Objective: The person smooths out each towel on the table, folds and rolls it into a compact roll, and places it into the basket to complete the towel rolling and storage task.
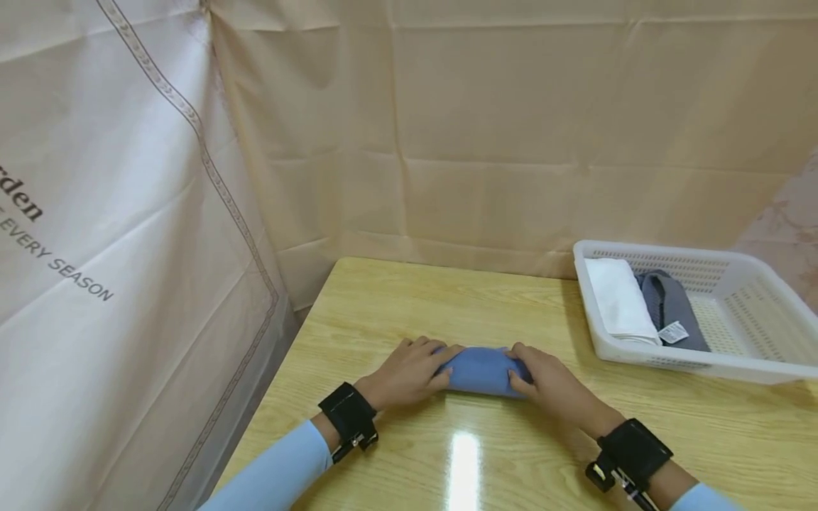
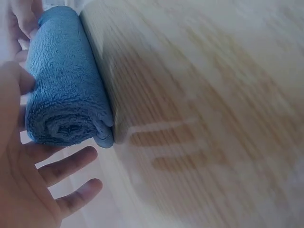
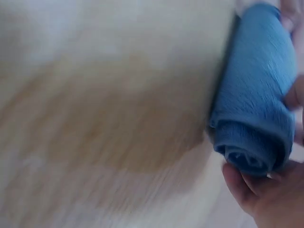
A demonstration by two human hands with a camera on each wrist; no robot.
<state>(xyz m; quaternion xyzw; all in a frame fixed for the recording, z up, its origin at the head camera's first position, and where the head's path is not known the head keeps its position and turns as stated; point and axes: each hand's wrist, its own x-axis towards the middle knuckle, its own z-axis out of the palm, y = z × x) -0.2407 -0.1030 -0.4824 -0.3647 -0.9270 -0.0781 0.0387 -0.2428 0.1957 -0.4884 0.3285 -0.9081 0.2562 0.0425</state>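
Note:
A blue towel point(image 1: 482, 370), rolled into a thick cylinder, lies crosswise on the wooden table between both hands. My left hand point(image 1: 412, 372) holds its left end, thumb on the near side and fingers over the far side. At the opposite end, my right hand point(image 1: 552, 387) grips the roll between thumb and fingers. The spiral end of the towel point(image 2: 66, 71) shows in the left wrist view, where two fingertips point(image 2: 85, 187) extend past it. In the right wrist view the towel's other end point(image 3: 251, 156) shows its coiled layers, with fingers under and beside it.
A white plastic basket point(image 1: 780, 312) stands at the back right of the wooden table point(image 1: 409, 298). Inside it lie a folded white towel point(image 1: 616, 298) and a folded grey towel point(image 1: 677, 309) with a label. Cloth curtains point(image 1: 486, 128) hang behind and to the left.

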